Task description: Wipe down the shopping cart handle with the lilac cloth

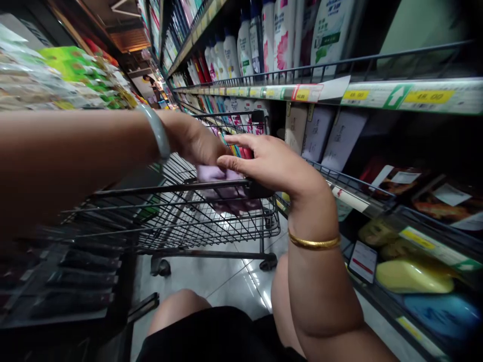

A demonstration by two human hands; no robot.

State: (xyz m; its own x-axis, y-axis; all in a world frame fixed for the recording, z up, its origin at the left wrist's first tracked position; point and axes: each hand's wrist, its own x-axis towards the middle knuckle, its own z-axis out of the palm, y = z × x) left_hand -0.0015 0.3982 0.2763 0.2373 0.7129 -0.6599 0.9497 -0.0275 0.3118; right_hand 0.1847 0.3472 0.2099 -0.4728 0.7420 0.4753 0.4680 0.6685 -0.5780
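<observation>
A black wire shopping cart (204,236) stands crosswise in front of me. In its near right corner lies a light purple, soft-looking bundle (222,188); its exact kind cannot be made out. My left hand (199,141), with a pale bangle at the wrist, reaches over the cart's rim down to this bundle. Its fingers are mostly hidden and blurred, so its grip cannot be told. Above the cart's corner is my right hand (273,163), gold bangle on the wrist, fingers stretched toward the left hand. Its thumb overlaps the left hand in view; whether they touch is unclear.
Shelves with shampoo bottles (285,35), boxes (345,136) and price tags line the right side. A phone (363,261) leans on a lower shelf beside a yellow bottle (415,276). Stacked packs (71,70) rise at left. A person (154,88) is far down the aisle.
</observation>
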